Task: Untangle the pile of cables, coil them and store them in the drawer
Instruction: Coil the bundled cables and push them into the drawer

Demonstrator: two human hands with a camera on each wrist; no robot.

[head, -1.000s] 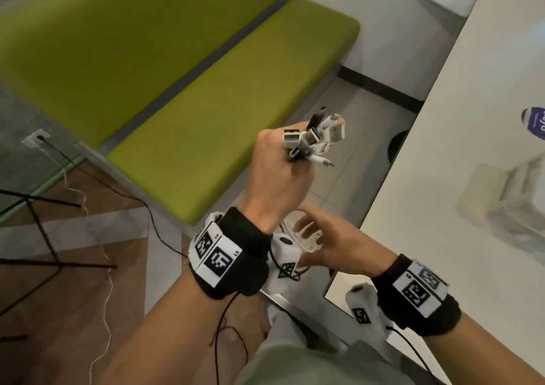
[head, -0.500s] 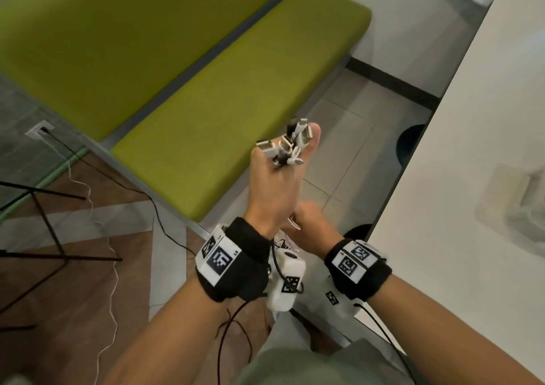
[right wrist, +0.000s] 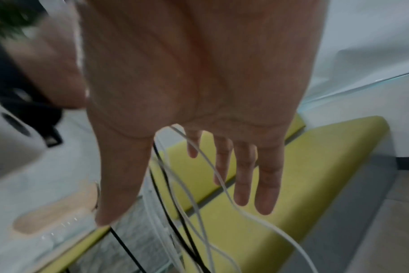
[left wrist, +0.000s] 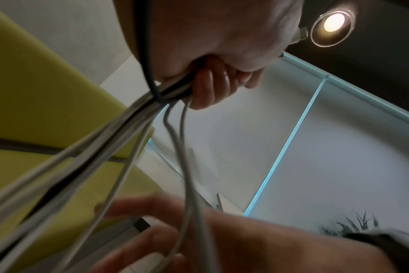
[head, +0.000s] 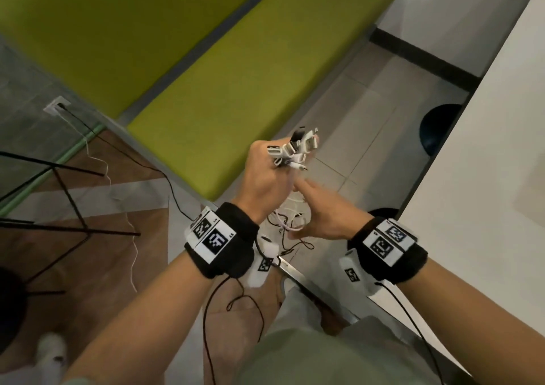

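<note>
My left hand (head: 269, 175) is raised in a fist that grips a bundle of white and black cables. Their plug ends (head: 295, 148) stick out above the knuckles. The left wrist view shows the curled fingers (left wrist: 210, 86) clamped on the cable strands (left wrist: 128, 133), which run down and away. Loose loops of cable (head: 290, 222) hang below the fist. My right hand (head: 321, 210) sits just under and to the right of the left, fingers straight and spread. Thin white and black strands (right wrist: 199, 194) pass across its open fingers (right wrist: 243, 175). No drawer is in view.
A yellow-green bench (head: 236, 89) stands ahead over tiled floor. The white table (head: 486, 178) runs along the right. Black metal legs (head: 73, 207) and a floor socket (head: 57, 107) with trailing wires lie at left. Sensor leads hang from both wristbands.
My right hand has come out from under the left wrist, rising to the right with straightened fingers. The left fist keeps the plug ends up. The view has tilted down and left.
</note>
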